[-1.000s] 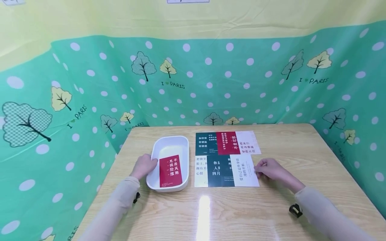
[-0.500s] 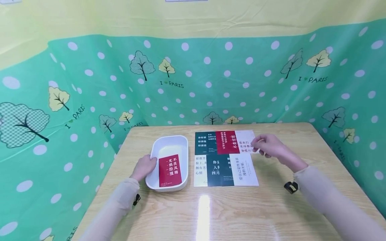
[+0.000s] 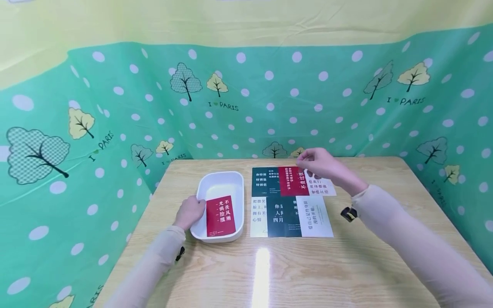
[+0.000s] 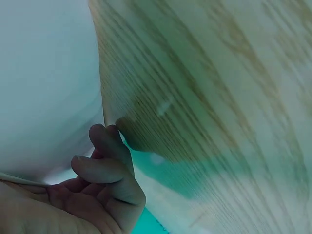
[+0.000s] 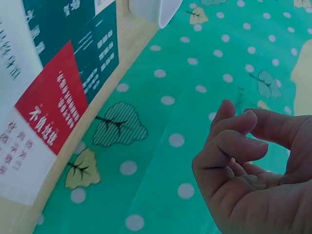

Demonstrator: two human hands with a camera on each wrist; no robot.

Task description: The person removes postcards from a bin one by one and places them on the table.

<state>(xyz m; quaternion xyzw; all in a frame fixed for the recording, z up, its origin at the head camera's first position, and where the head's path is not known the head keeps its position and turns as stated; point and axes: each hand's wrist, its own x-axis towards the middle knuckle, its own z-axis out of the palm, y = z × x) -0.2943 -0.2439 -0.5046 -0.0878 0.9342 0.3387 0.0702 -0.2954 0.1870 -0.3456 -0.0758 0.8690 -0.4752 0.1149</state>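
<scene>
My left hand (image 3: pixel 190 211) grips the left rim of a white plastic basin (image 3: pixel 221 179); in the left wrist view its fingers (image 4: pixel 112 170) curl by the outer wall. A red card (image 3: pixel 221 216) with white writing lies in the basin. Over the back row of cards hovers my right hand (image 3: pixel 319 163), fingers loosely bent with nothing between them. Below it are a red card (image 3: pixel 290 182) and a white card (image 3: pixel 323 187), partly hidden by the hand. Dark green cards (image 3: pixel 262 182) lie to their left. The front row has white cards (image 3: pixel 317 216) at its ends and dark green ones (image 3: pixel 289 229) between.
The wooden table (image 3: pixel 300 269) carries the basin at left and the two rows of cards to its right. A green dotted cloth (image 3: pixel 246 115) with printed trees hangs behind and at both sides. A black strap piece (image 3: pixel 348 214) hangs below the right sleeve.
My right hand has moved from the right edge of the front row up and left, over the back row. The left hand stays on the basin, and the cards lie as before.
</scene>
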